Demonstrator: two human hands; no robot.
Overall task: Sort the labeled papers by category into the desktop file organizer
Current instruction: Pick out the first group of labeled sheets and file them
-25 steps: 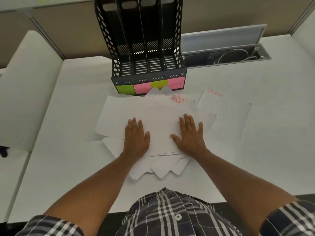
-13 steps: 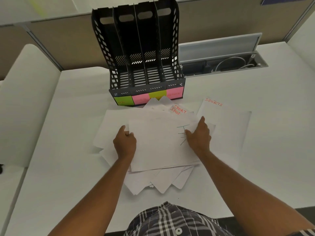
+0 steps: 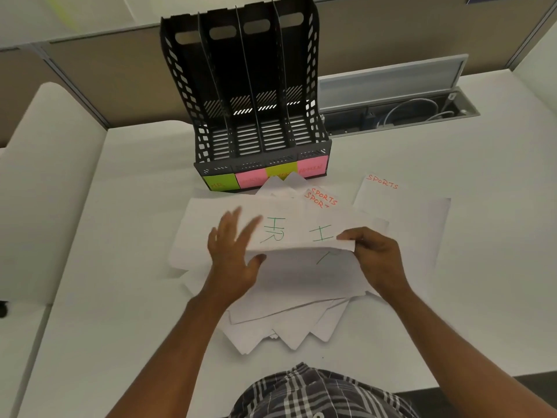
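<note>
A loose pile of white papers [image 3: 289, 303] lies on the desk in front of me. My right hand [image 3: 376, 257] pinches the near edge of a top sheet marked HR in green [image 3: 289, 233] and lifts it, folded back. My left hand [image 3: 235, 251] hovers blurred over the sheet's left side with fingers spread; whether it touches the paper is unclear. Another green-lettered sheet [image 3: 325, 260] shows beneath. Sheets marked SPORTS in red [image 3: 324, 199] stick out behind. The black four-slot file organizer [image 3: 256, 95] stands beyond the pile, its slots bare, with green and pink labels [image 3: 251, 178] on its front.
A single SPORTS sheet [image 3: 401, 206] lies to the right of the pile. An open cable tray [image 3: 401, 113] with wires sits at the back right. A partition wall [image 3: 90, 82] runs behind the desk [image 3: 497, 267]. My checked shirt [image 3: 319, 393] fills the bottom edge.
Both hands lay flat on the pile, then gripped the top sheet's sides. Now the right hand has lifted its near edge, showing HR lettering, and the left hand has come off with fingers spread.
</note>
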